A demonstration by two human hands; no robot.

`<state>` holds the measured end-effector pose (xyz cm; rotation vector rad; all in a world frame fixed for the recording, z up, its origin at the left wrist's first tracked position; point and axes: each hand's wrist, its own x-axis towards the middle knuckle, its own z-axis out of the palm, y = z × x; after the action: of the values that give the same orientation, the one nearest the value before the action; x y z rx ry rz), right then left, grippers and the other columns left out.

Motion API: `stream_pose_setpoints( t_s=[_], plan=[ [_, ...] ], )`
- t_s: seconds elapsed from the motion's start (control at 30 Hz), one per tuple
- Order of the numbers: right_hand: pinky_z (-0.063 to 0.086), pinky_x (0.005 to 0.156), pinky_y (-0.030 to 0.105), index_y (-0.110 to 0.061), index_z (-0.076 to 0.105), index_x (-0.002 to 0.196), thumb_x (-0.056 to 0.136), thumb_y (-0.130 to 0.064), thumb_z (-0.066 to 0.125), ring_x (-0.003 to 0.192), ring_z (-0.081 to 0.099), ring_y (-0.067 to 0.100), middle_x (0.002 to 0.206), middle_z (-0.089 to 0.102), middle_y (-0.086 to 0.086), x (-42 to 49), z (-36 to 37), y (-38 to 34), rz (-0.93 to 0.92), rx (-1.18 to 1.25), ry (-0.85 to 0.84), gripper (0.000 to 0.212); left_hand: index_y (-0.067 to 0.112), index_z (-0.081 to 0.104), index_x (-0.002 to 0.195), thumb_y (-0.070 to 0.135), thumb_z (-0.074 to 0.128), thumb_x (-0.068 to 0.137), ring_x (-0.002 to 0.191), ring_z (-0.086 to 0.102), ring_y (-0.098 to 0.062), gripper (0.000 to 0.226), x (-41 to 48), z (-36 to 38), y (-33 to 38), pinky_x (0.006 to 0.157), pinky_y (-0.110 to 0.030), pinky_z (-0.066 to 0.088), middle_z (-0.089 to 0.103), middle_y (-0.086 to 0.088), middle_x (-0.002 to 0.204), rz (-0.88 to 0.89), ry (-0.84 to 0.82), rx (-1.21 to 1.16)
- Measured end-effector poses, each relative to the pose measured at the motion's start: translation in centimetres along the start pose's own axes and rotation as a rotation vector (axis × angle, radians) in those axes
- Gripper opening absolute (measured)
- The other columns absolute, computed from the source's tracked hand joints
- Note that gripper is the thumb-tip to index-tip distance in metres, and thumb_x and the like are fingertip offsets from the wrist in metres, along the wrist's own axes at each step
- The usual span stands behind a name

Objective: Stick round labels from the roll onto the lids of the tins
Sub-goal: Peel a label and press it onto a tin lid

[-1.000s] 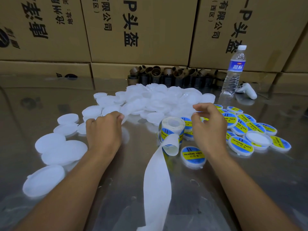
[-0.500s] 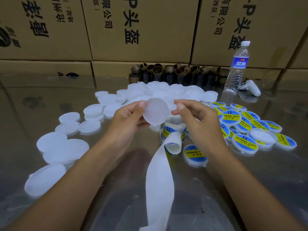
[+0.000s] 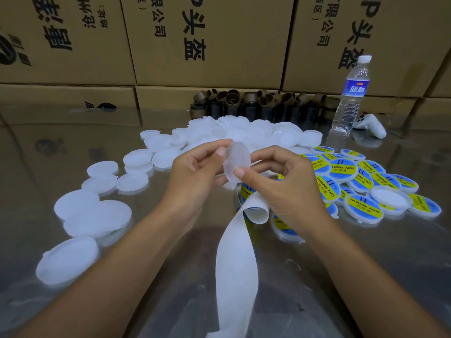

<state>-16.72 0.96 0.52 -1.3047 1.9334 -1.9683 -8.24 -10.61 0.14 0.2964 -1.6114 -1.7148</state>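
A plain white translucent lid [image 3: 237, 160] is held up on edge between both hands above the table. My left hand [image 3: 195, 167] pinches its left rim with thumb and fingertips. My right hand [image 3: 285, 181] pinches its lower right rim. Just below, mostly hidden by my right hand, stands the label roll [image 3: 246, 191], and its empty white backing strip [image 3: 238, 259] trails toward me. Several lids with blue and yellow labels [image 3: 363, 206] lie at the right. A heap of unlabelled white lids [image 3: 246, 132] lies behind my hands.
More white lids [image 3: 97, 215] are scattered over the left of the shiny table. Brown cardboard cores [image 3: 258, 106] line the back, with a water bottle [image 3: 351, 93] and a white handheld device [image 3: 371, 125] at the back right. Cardboard boxes [image 3: 207, 40] form a wall behind.
My left hand picked a white lid from the pile and lifted it. My right hand came in to take its other side, and the lid has turned from facing me to standing on edge.
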Motion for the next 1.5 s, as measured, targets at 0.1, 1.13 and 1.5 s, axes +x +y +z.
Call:
stream_pose_setpoints(
  t_s=[0.1,1.13,1.5],
  plan=[
    [0.041,0.057,0.008,-0.025,0.063,0.075,0.064,-0.026,0.085,0.067,0.061,0.002,0.068,0.067,-0.005,-0.1,0.1,-0.1,-0.054,0.013,-0.009,0.025,0.019,0.065,0.11,0.039,0.05,0.089,0.098,0.07,-0.021,0.033,-0.2,0.2,0.2,0.085,-0.027,0.056,0.071,-0.005,0.113,-0.085,-0.161,-0.108],
    [0.034,0.05,0.029,-0.027,0.063,0.062,0.068,-0.073,0.038,0.055,0.048,0.013,0.055,0.057,-0.009,-0.6,-1.2,0.2,0.061,-0.77,-0.231,0.053,0.013,0.06,0.085,0.037,0.047,0.099,0.067,0.067,-0.016,0.03,0.3,-0.6,-0.7,0.063,-0.031,0.059,0.063,-0.009,0.086,-0.286,0.053,0.051],
    [0.049,0.06,0.029,-0.031,0.066,0.059,0.07,-0.036,0.063,0.066,0.06,0.007,0.057,0.062,-0.015,-0.6,-0.9,0.3,0.234,-0.707,-0.33,0.013,0.014,0.061,0.085,0.031,0.05,0.099,0.059,0.066,-0.012,0.024,0.6,-0.9,-0.9,0.061,-0.027,0.058,0.066,-0.005,0.081,-0.266,0.08,0.051]
  ],
)
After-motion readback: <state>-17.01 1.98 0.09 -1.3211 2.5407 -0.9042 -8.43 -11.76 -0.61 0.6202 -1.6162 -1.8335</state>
